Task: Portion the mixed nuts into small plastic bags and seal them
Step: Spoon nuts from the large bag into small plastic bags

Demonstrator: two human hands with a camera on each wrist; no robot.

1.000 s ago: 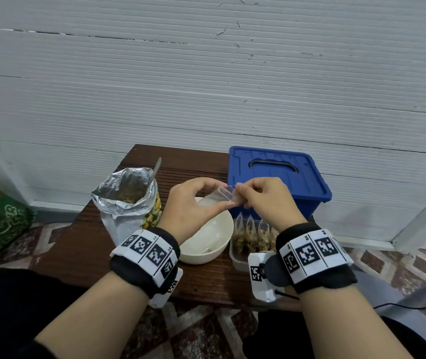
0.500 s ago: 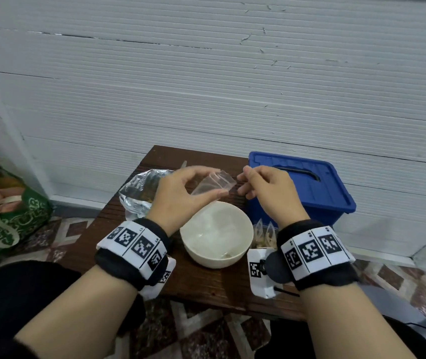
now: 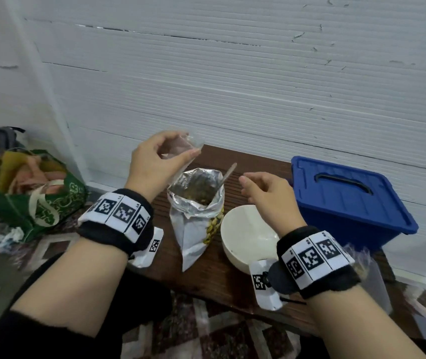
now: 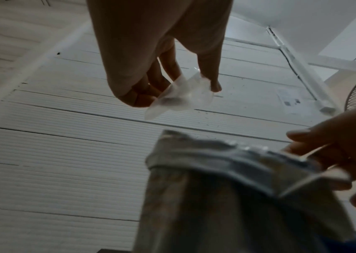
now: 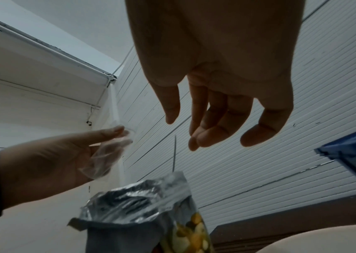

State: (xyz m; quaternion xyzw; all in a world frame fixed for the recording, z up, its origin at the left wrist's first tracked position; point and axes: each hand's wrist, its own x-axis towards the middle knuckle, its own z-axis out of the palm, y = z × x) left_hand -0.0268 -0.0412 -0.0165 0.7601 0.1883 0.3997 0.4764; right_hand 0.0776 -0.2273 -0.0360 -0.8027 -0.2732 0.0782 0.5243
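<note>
My left hand [image 3: 155, 161] holds a small clear plastic bag [image 3: 184, 146] between thumb and fingers, raised above the open foil bag of mixed nuts [image 3: 196, 203]. In the left wrist view the empty small bag [image 4: 181, 92] hangs from my fingers over the foil bag's rolled rim [image 4: 226, 154]. A spoon handle [image 3: 228, 173] sticks out of the nuts. My right hand [image 3: 261, 187] hovers just right of that handle with loosely curled fingers [image 5: 211, 130], holding nothing. A white bowl [image 3: 248, 234] stands right of the foil bag [image 5: 142, 215].
A blue lidded box [image 3: 346, 200] stands at the right on the brown table [image 3: 212, 270]. A clear tub with filled small bags [image 3: 362, 265] is partly hidden behind my right wrist. A green shopping bag [image 3: 33, 193] sits on the floor at the left. A white wall runs behind.
My right hand has let go of the small bag and dropped toward the spoon. My left hand has carried the bag leftward from above the bowl to above the foil bag.
</note>
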